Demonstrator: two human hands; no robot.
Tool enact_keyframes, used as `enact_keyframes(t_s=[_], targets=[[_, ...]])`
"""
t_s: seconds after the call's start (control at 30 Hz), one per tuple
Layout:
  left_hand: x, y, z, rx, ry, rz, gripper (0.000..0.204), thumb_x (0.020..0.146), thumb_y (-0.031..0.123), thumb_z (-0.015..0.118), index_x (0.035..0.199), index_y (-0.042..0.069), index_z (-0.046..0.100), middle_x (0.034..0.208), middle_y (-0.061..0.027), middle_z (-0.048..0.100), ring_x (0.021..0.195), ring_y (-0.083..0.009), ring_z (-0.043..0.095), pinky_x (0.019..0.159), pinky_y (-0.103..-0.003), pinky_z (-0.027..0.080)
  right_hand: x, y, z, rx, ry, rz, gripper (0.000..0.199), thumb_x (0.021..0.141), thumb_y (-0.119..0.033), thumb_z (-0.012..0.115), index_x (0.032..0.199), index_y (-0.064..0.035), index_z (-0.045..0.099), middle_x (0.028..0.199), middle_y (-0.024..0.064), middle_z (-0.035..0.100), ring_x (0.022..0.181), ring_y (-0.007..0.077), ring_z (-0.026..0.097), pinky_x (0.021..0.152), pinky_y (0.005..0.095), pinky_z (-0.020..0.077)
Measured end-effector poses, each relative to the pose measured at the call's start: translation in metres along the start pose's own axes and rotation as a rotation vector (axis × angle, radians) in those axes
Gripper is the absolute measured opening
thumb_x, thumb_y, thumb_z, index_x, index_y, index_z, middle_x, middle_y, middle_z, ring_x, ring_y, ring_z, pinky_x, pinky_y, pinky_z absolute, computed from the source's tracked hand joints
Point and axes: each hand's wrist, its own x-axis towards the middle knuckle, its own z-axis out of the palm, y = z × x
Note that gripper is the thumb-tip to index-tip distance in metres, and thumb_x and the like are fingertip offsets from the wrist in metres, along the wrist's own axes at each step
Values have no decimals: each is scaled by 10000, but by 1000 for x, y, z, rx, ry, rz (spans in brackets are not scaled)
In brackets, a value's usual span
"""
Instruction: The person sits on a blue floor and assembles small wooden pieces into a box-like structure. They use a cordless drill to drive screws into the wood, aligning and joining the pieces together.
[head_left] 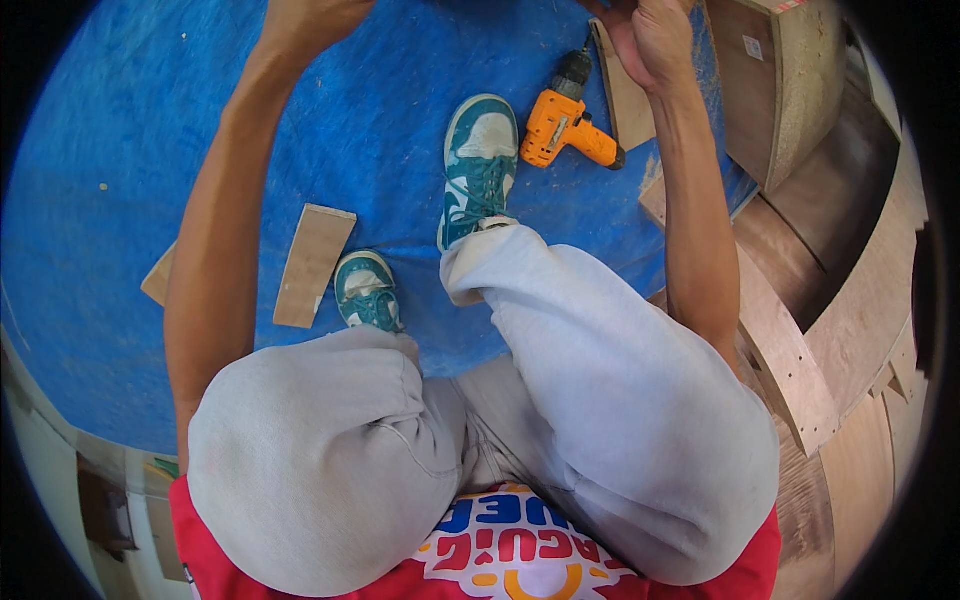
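Note:
My left hand reaches to the top edge, where its fingers are cut off from view. At the upper right, my right hand also runs out of the picture, and I cannot make out whether it holds anything. Close to it on the blue tarp lies an orange cordless drill, its black chuck pointing away from me. A flat wooden piece rests between the drill and my right hand.
A short wooden block lies by my left shoe; another wood end shows beside my left forearm. My right shoe is near the drill. Plywood boxes and curved wooden panels crowd the right side.

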Motion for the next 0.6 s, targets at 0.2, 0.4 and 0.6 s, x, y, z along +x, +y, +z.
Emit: enact_keyframes(t_s=[0.2, 0.4, 0.6], targets=[[-1, 6, 3, -67, -30, -28, 295, 886, -28, 776, 1172, -81, 726, 1054, -103, 768, 889, -117, 704, 815, -266, 593, 6, 0, -11, -2, 12, 65, 258, 1072, -385, 565, 1123, -143, 639, 1113, 33, 711, 1042, 161, 662, 930, 412, 529], [1, 0, 8, -90, -75, 36, 313, 905, -47, 739, 1215, -72, 713, 1081, -91, 766, 938, -116, 695, 860, -267, 586, 11, 5, -23, -25, -46, 65, 287, 1074, -405, 554, 1129, -134, 630, 1119, 44, 710, 1046, 166, 660, 939, 415, 527], [3, -4, 5, -109, -86, 24, 316, 907, -45, 737, 1222, -63, 714, 1088, -87, 766, 931, -111, 687, 860, -265, 584, 0, 5, -25, -36, -207, -61, 279, 1014, -232, 676, 1240, -73, 639, 1201, 46, 707, 1056, 137, 654, 924, 333, 524]])
